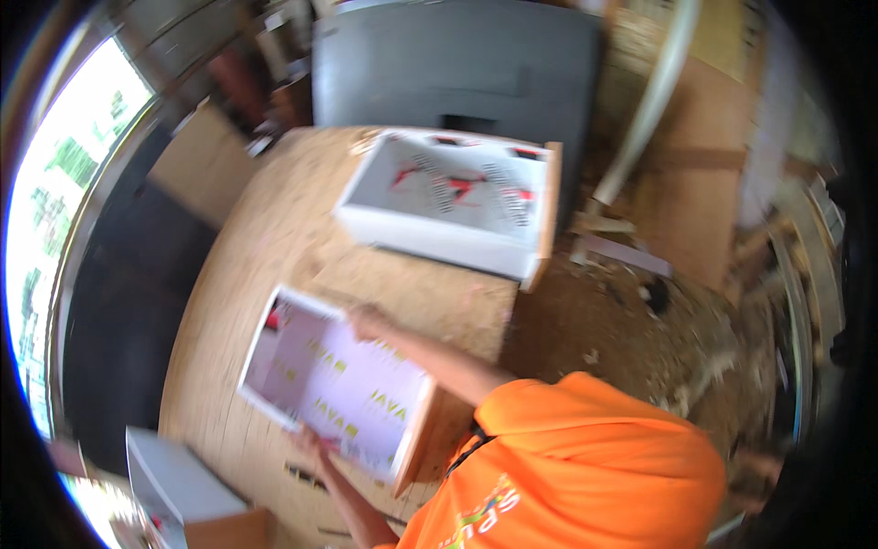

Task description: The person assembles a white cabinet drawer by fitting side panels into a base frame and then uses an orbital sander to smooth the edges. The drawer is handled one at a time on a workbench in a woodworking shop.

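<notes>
A white-walled drawer box (259, 371) lies tilted at the table's near side, its lavender bottom covered with printed film and a wood-coloured panel (419, 435) at one end. My left hand (311, 444) is closed on the rim of its lower long side. On the opposite long side, my right hand (369, 323) grips the upper rim, with that forearm reaching across one corner of the box. Both hands are slightly smeared by motion, and the undersides of their fingers are hidden. My orange sleeve and shirt fill the lower right.
Another white drawer box (439, 233) stands on the wooden table (247, 247) farther back. A third white box (178, 480) sits at the lower left. Beyond the table is a large dark grey panel (402, 69). Shavings and scraps litter the floor (585, 320) at right.
</notes>
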Demonstrator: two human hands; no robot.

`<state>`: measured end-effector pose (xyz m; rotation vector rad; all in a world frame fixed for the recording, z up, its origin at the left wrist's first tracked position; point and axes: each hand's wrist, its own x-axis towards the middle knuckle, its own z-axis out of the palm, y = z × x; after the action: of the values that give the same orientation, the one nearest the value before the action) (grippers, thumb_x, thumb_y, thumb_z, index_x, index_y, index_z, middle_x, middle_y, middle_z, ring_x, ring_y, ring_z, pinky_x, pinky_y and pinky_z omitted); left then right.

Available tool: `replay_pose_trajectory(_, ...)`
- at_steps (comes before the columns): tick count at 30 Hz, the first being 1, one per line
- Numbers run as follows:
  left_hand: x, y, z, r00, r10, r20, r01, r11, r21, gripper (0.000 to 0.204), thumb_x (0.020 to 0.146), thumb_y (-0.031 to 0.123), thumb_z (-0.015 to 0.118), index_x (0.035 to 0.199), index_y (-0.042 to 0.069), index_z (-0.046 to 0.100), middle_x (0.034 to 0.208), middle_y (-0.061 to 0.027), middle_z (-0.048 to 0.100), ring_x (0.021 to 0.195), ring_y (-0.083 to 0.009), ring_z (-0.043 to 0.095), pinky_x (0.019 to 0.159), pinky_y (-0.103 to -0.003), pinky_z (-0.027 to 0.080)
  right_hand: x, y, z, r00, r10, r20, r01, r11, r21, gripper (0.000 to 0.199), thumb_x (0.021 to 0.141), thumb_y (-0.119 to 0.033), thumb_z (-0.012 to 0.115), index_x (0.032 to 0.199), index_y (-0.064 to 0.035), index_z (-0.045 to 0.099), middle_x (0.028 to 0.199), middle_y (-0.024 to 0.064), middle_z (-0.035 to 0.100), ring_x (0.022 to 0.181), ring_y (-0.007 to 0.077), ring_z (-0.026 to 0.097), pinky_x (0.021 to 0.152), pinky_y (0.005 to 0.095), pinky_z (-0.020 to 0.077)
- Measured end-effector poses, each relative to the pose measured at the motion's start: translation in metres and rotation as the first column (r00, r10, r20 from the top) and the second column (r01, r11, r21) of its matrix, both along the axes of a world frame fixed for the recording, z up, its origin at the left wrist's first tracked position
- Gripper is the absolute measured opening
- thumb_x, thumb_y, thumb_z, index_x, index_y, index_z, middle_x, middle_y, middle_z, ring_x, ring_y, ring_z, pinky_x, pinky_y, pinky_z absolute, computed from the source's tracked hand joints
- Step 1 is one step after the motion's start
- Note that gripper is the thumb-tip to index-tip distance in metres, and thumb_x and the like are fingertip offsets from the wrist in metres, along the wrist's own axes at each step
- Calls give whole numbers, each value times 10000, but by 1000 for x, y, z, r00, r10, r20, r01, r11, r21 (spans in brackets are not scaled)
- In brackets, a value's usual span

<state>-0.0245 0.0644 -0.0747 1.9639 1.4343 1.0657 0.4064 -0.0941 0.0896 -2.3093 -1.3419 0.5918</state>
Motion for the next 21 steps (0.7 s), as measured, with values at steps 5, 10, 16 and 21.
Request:
replay_pose_trajectory(5, 16, -43, 43, 936, -7, -352, 27, 998, 53, 559, 957, 254, 625, 1368, -104, 497, 1355, -360, 536, 1231, -535, 511, 1080, -574, 446, 1, -10, 12, 995, 27, 97, -33, 998, 62, 463, 866, -184, 682, 1289, -22, 589, 1174, 255, 720, 1113, 410, 714, 950, 523, 579)
replay_pose_trajectory(10, 65, -121, 139, 969, 119, -215, -155, 975, -158, 676, 960, 136, 590, 1526, -129, 333, 1518, -368, 380, 1381, -527, 439, 1173, -531, 394, -2, -17, 36, 996, 11, 86, -17, 998, 61, 464, 926, -262, 691, 1302, -22, 562, 1226, 274, 686, 1177, 440, 674, 982, 531, 558)
replay_pose_trajectory(16, 71, -166, 179, 962, 40, -269, -60, 996, -65, 870, 939, 95, 592, 1636, -111, 114, 1686, -343, 175, 1538, -517, 269, 1275, -501, 294, -3, -19, 35, 998, 10, 67, -15, 997, 72, 487, 941, -289, 696, 1315, -16, 548, 1240, 291, 684, 1171, 465, 669, 994, 552, 542)
replay_pose_trajectory(21, 62, -192, 187, 922, -50, -383, 24, 997, -72, 928, 954, 166, 643, 1644, -104, 85, 1727, -290, 139, 1576, -471, 229, 1281, -483, 291, 0, -17, 33, 996, 25, 80, -30, 997, 67, 492, 956, -315, 675, 1324, -20, 536, 1213, 306, 688, 1157, 480, 670, 996, 560, 536)
